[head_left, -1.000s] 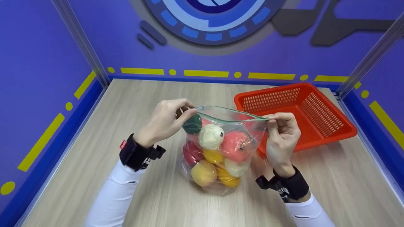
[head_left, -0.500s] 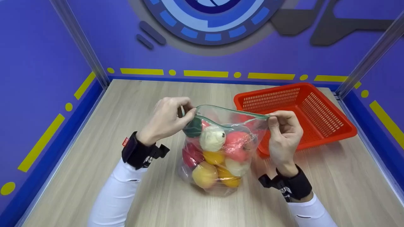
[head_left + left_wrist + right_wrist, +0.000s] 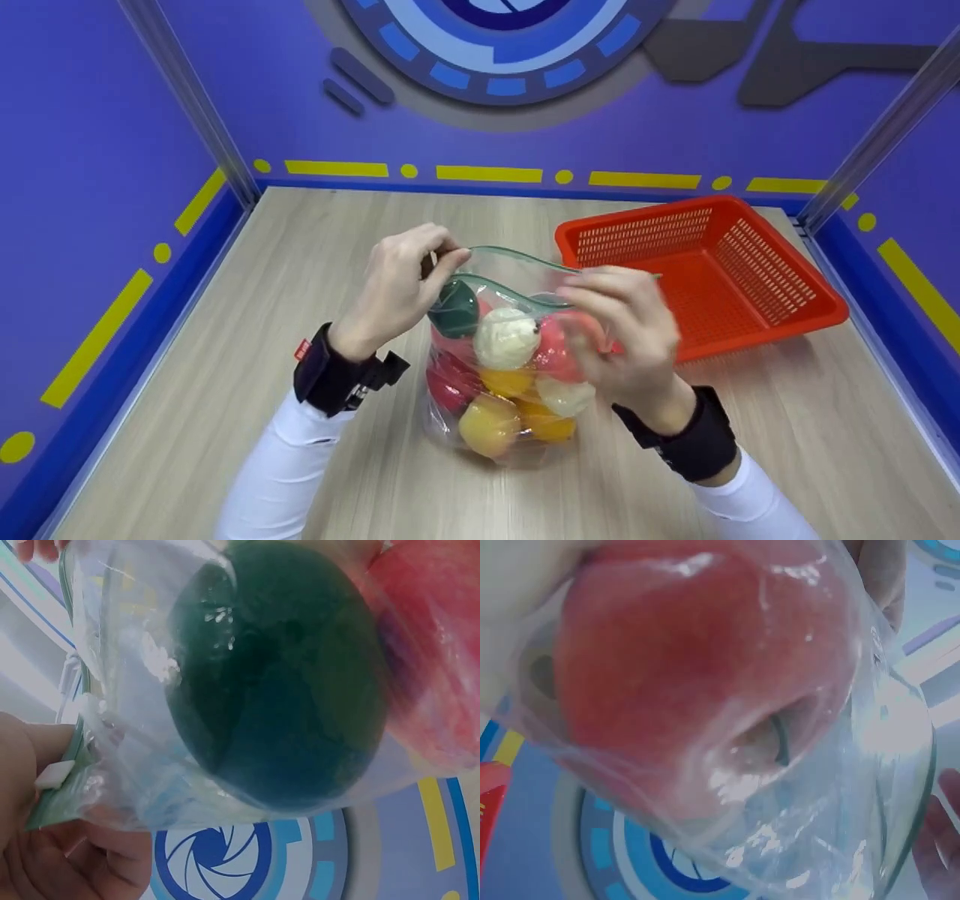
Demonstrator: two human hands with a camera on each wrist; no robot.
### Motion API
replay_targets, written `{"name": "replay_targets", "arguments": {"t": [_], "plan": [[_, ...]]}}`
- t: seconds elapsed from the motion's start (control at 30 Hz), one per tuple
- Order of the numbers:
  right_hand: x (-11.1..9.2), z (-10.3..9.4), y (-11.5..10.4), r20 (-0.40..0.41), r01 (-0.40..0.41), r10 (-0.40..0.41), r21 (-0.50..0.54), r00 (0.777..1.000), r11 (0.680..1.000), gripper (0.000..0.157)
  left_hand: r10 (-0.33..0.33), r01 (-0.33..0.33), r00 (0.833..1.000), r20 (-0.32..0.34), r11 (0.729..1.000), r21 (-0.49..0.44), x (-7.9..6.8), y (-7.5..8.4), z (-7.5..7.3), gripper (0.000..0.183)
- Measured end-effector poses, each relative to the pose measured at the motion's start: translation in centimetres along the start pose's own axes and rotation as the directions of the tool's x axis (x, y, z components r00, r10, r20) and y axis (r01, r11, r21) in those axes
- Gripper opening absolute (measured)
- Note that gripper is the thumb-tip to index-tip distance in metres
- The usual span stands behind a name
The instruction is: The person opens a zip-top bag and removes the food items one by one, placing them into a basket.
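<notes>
A clear zip-top bag (image 3: 540,259) with a green zip edge stands on the table, full of fruit. Inside are a dark green round fruit (image 3: 277,675), a red apple (image 3: 697,675), a whitish fruit (image 3: 506,337) with a dark spot, a yellowish fruit (image 3: 489,426) and several others. My left hand (image 3: 405,289) pinches the left corner of the bag's mouth, beside a small white zip slider (image 3: 56,775). Blurred by motion, my right hand (image 3: 630,330) passes over the bag's right side with fingers loosely extended; its fingers (image 3: 939,851) appear apart from the zip edge.
Behind and right of the bag sits a red plastic basket (image 3: 712,292) with slotted walls and nothing in it. Blue-purple panels (image 3: 495,150) close off the back and both sides of the wooden table (image 3: 337,225).
My right hand has let go of the bag's right corner and swung left over the bag. My left hand keeps its pinch, and the bag's mouth gapes wider.
</notes>
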State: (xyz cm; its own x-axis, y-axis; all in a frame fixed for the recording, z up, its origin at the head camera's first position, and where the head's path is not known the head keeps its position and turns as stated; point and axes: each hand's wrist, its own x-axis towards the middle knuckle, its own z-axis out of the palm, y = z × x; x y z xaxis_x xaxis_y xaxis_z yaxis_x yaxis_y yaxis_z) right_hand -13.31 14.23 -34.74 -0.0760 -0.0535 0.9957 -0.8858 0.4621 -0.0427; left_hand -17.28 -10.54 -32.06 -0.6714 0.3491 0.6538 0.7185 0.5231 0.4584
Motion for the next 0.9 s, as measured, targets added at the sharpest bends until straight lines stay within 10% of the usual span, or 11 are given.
{"name": "replay_targets", "arguments": {"t": [0.23, 0.9], "plan": [[0.7, 1.0, 0.4, 0.455, 0.155, -0.017, -0.267, 0.89, 0.951, 0.042, 0.023, -0.023, 0.999, -0.022, 1.0, 0.019, 0.0, 0.6, -0.1, 0.016], [1.4, 0.6, -0.1, 0.286, 0.29, -0.246, -0.124, 0.926, 0.949, 0.037, -0.057, 0.061, 0.987, -0.149, 0.998, 0.022, 0.8, 2.7, -1.3, 0.016]]}}
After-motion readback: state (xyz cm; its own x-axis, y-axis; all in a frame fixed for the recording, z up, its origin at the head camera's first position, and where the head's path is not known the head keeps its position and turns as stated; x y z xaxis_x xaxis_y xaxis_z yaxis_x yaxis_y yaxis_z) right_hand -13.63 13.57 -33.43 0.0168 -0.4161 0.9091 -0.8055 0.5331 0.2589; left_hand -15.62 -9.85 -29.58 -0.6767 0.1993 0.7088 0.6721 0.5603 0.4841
